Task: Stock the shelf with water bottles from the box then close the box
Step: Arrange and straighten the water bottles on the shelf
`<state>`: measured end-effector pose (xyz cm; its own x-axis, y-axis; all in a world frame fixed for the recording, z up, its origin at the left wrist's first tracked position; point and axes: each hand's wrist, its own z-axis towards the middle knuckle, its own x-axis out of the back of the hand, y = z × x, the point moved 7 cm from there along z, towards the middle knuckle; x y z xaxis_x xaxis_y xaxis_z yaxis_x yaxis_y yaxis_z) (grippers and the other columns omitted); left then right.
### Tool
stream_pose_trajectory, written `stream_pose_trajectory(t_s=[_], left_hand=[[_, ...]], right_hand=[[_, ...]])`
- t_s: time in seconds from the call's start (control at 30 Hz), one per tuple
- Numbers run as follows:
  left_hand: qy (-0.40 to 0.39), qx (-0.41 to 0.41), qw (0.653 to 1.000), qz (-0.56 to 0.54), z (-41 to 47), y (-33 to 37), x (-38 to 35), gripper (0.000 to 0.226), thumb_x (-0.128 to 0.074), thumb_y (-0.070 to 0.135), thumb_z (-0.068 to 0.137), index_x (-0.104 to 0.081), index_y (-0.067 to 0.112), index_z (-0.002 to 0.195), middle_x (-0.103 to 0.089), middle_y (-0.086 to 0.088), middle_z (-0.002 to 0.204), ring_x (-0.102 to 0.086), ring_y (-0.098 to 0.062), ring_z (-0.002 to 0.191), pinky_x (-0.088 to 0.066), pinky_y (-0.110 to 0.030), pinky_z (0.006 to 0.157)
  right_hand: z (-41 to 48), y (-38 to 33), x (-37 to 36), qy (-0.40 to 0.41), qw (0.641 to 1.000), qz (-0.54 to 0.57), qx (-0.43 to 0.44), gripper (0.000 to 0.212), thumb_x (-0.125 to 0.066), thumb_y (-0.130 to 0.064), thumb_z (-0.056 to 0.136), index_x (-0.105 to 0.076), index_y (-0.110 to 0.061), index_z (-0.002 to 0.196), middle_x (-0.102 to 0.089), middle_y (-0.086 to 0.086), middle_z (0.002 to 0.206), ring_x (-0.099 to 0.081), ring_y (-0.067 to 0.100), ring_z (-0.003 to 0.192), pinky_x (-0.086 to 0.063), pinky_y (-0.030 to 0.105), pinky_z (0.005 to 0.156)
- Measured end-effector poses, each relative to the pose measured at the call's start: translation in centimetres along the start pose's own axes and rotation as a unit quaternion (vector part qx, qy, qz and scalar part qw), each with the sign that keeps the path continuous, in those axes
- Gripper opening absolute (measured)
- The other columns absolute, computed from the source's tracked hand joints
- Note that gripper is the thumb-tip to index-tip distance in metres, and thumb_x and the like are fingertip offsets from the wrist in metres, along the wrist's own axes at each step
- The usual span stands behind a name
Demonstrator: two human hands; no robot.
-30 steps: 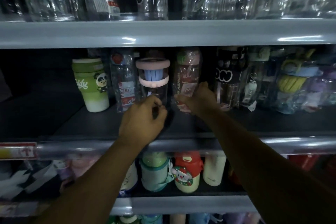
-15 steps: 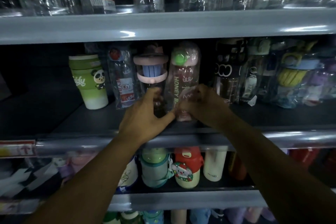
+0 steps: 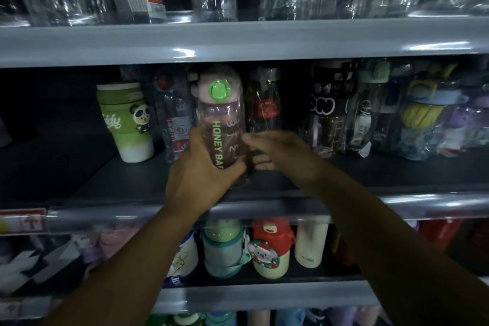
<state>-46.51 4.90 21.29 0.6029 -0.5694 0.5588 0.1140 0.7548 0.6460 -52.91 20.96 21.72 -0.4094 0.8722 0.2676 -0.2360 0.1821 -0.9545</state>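
Dim store aisle, dark middle shelf with a grey front rail, packed with wrapped bottles. Clear pink-lidded bottle, green cap button, "HONEY" lettering, plastic-wrapped, stands right of the green panda cup. Left hand grips its lower body. Right hand touches its right side; blurred, can't tell whether it grips.
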Motion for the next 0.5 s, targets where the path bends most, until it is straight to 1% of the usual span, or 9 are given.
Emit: stream_pose_trajectory(t_s=[0.07,0.1,0.13,0.17,0.23,0.3,0.33,0.4,0.5], left_hand=[[0.013,0.013,1.000,0.004,0.1,-0.1,0.1,0.081,-0.079,0.062,0.072,-0.037,0.029,0.133,-0.059,0.012,0.105,-0.063,-0.018,0.091,-0.052,-0.035,0.082],[0.018,0.015,1.000,0.005,0.2,-0.2,0.1,0.080,-0.079,0.060,0.073,-0.036,0.028,0.133,-0.058,0.012,0.105,-0.062,-0.019,0.091,-0.051,-0.034,0.082],[0.021,0.017,1.000,0.008,0.2,-0.2,0.1,0.079,-0.079,0.059,0.073,-0.036,0.028,0.133,-0.058,0.011,0.105,-0.061,-0.019,0.090,-0.050,-0.034,0.081],[0.023,0.018,0.999,0.014,0.2,-0.2,0.0,0.078,-0.079,0.059,0.073,-0.036,0.027,0.132,-0.058,0.010,0.105,-0.060,-0.020,0.089,-0.049,-0.033,0.081],[0.026,0.017,0.999,0.025,0.3,-0.3,0.0,0.077,-0.078,0.058,0.073,-0.037,0.026,0.129,-0.056,0.009,0.104,-0.056,-0.019,0.087,-0.047,-0.033,0.079],[0.029,0.016,0.999,0.028,0.4,-0.4,0.0,0.075,-0.078,0.058,0.072,-0.038,0.026,0.127,-0.056,0.009,0.102,-0.055,-0.019,0.086,-0.045,-0.032,0.078],[0.029,0.015,0.999,0.026,0.5,-0.5,0.0,0.074,-0.078,0.058,0.072,-0.038,0.027,0.125,-0.056,0.010,0.102,-0.056,-0.019,0.086,-0.045,-0.033,0.078],[0.028,0.013,0.999,0.023,0.5,-0.5,-0.1,0.073,-0.078,0.058,0.071,-0.037,0.028,0.124,-0.057,0.010,0.102,-0.055,-0.018,0.085,-0.044,-0.033,0.078],[0.027,0.010,0.999,0.024,0.5,-0.5,-0.2,0.073,-0.076,0.060,0.071,-0.036,0.029,0.124,-0.056,0.010,0.103,-0.054,-0.017,0.086,-0.043,-0.031,0.078]], right_hand=[[1.6,1.0,2.7,0.118,0.991,-0.064,-0.002,0.035,-0.072,-0.038,0.092,-0.074,-0.003,0.093,-0.076,0.011,0.087,-0.070,0.021,0.082,-0.061,0.043,0.083],[2.7,1.6,4.0,0.160,0.980,-0.120,-0.009,0.032,-0.074,-0.036,0.090,-0.072,-0.005,0.082,-0.072,0.005,0.073,-0.066,0.018,0.072,-0.060,0.040,0.071],[3.5,1.8,4.9,0.187,0.968,-0.167,-0.018,0.027,-0.076,-0.035,0.088,-0.071,-0.009,0.080,-0.070,-0.001,0.070,-0.064,0.017,0.070,-0.054,0.033,0.063],[4.3,1.8,5.5,0.201,0.960,-0.195,-0.026,0.026,-0.078,-0.035,0.085,-0.072,-0.011,0.094,-0.072,-0.001,0.082,-0.067,0.019,0.080,-0.049,0.027,0.066],[6.1,2.2,6.0,0.209,0.955,-0.207,-0.046,0.064,-0.080,-0.033,0.083,-0.054,-0.005,0.134,-0.066,0.007,0.125,-0.064,0.027,0.113,-0.043,0.025,0.081],[7.5,2.5,5.8,0.211,0.962,-0.163,-0.059,0.085,-0.081,-0.029,0.084,-0.032,-0.001,0.148,-0.054,0.013,0.142,-0.055,0.031,0.128,-0.039,0.027,0.089],[8.4,2.9,5.5,0.204,0.967,-0.139,-0.066,0.089,-0.082,-0.028,0.084,-0.027,-0.001,0.149,-0.053,0.014,0.143,-0.055,0.031,0.128,-0.040,0.027,0.093],[10.0,3.7,5.0,0.202,0.971,-0.112,-0.065,0.089,-0.085,-0.030,0.079,-0.035,-0.002,0.147,-0.059,0.012,0.137,-0.061,0.029,0.120,-0.046,0.030,0.101],[11.1,3.9,5.0,0.210,0.970,-0.109,-0.062,0.069,-0.084,-0.029,0.080,-0.052,-0.006,0.137,-0.066,0.007,0.121,-0.064,0.023,0.102,-0.048,0.026,0.086]])
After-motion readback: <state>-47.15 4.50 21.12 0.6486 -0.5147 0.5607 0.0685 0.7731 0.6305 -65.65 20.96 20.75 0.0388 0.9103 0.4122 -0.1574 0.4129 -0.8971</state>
